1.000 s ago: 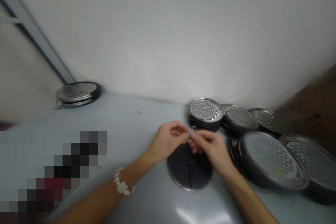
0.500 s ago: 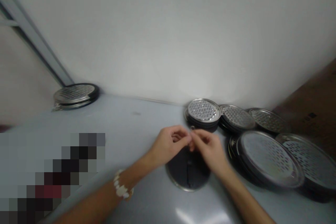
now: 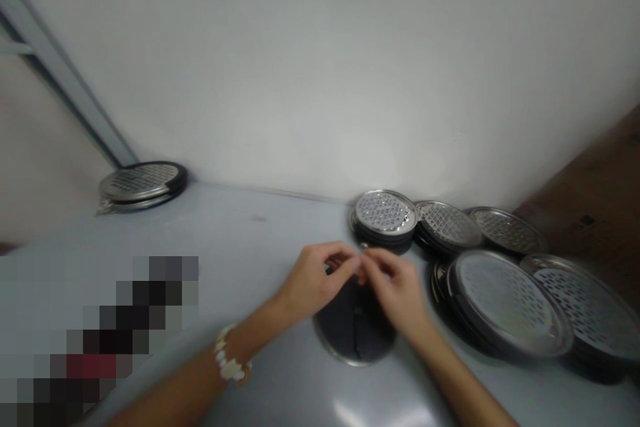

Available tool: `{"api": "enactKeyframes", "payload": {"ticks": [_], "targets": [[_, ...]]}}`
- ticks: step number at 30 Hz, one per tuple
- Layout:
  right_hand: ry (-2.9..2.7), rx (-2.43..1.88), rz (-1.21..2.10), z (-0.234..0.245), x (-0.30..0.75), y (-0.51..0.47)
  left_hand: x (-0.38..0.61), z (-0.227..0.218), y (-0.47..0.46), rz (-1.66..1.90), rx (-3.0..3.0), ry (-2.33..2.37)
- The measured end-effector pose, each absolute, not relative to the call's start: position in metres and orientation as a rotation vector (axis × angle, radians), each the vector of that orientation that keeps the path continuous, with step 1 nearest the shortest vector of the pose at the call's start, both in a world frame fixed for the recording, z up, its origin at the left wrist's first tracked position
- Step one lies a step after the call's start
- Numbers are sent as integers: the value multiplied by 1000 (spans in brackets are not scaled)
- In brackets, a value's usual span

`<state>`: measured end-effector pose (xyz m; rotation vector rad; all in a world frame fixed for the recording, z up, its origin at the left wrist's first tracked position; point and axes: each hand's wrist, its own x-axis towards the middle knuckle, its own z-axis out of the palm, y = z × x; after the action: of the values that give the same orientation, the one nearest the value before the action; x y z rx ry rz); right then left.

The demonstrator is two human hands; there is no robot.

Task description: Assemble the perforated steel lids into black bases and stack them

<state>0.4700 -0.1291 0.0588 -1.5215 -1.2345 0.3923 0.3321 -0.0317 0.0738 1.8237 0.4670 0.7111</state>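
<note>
Left hand (image 3: 317, 280) meets right hand (image 3: 400, 283) over a black disc (image 3: 345, 332) on the worktop (image 3: 240, 233); each grip pinched closed, its contents hidden.

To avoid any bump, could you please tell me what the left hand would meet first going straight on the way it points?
The left hand would probably meet the right hand first; their fingers seem to touch, though blur obscures this.

Workshop, apparently: stacked perforated metal discs (image 3: 505, 300) crowding worktable (image 3: 240, 240).
</note>
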Motion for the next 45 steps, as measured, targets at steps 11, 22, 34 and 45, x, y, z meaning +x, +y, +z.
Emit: {"api": "enactKeyframes", "payload": {"ticks": [11, 22, 34, 45], "targets": [[-1177, -1507, 414, 63, 471, -129, 329, 78, -30, 740, 1898, 455], [-1327, -1522, 225, 59, 472, -131, 330, 73, -27, 687, 1791, 461], [-1478, -1530, 31, 57, 475, -131, 332, 69, -26, 677, 1769, 460], [-1720, -1501, -300, 47, 482, -132, 332, 65, -22, 554, 1628, 440]]}}
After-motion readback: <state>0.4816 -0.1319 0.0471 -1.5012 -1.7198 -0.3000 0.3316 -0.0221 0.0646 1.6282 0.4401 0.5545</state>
